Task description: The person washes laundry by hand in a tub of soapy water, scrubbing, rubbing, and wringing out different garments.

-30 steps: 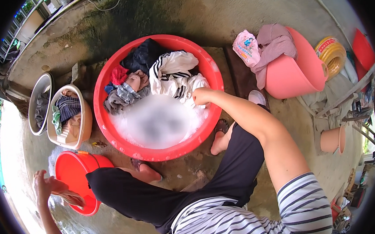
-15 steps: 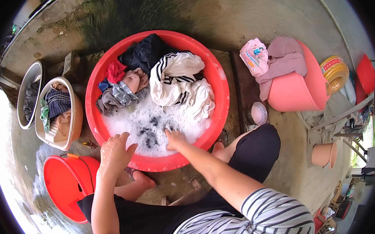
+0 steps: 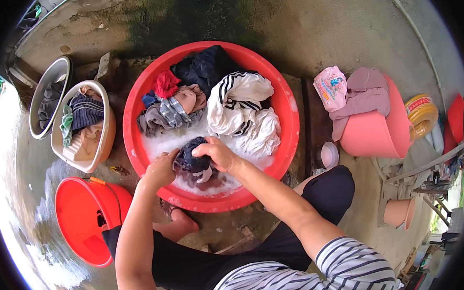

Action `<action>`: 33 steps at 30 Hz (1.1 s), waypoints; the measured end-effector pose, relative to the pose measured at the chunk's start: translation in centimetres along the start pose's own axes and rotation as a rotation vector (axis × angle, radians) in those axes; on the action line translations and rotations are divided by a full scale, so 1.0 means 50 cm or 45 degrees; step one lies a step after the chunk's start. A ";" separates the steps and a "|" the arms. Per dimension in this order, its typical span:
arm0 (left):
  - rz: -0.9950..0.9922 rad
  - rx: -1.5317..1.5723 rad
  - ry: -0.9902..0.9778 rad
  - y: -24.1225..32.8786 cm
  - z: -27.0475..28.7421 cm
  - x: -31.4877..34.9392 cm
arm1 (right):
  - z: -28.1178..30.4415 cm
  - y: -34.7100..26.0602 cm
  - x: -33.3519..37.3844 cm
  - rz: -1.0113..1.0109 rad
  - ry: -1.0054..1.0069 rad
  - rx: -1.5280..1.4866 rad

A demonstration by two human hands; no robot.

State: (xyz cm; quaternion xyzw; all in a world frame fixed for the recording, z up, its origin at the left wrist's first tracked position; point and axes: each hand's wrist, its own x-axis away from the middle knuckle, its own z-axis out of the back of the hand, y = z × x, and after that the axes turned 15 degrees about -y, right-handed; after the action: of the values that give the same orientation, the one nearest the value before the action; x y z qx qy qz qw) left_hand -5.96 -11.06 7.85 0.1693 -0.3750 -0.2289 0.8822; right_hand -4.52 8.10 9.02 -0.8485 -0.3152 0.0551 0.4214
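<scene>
Left hand (image 3: pixel 161 169): grip closed on dark cloth (image 3: pixel 191 153) | Right hand (image 3: pixel 215 154): grip closed on same | Position: within red tub (image 3: pixel 290 115) (white suds (image 3: pixel 157 143) around)

Printed pink packet (image 3: pixel 330 89), lettered label (image 3: pixel 417 104) on yellow hose coil (image 3: pixel 428 116)

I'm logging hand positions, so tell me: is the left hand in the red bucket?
No, the left hand is over the tub, against the dark cloth, apart from the red bucket.
</scene>
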 end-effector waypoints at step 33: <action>-0.072 1.294 0.999 -0.061 0.244 0.022 | 0.230 -0.109 -0.151 -0.396 0.733 1.854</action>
State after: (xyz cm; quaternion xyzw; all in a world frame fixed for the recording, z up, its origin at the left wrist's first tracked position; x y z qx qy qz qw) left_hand -15.17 -15.75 15.13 0.6472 -0.0815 0.0330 0.7572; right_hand -17.29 13.97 4.48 -0.2873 -0.1935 -0.0337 0.9375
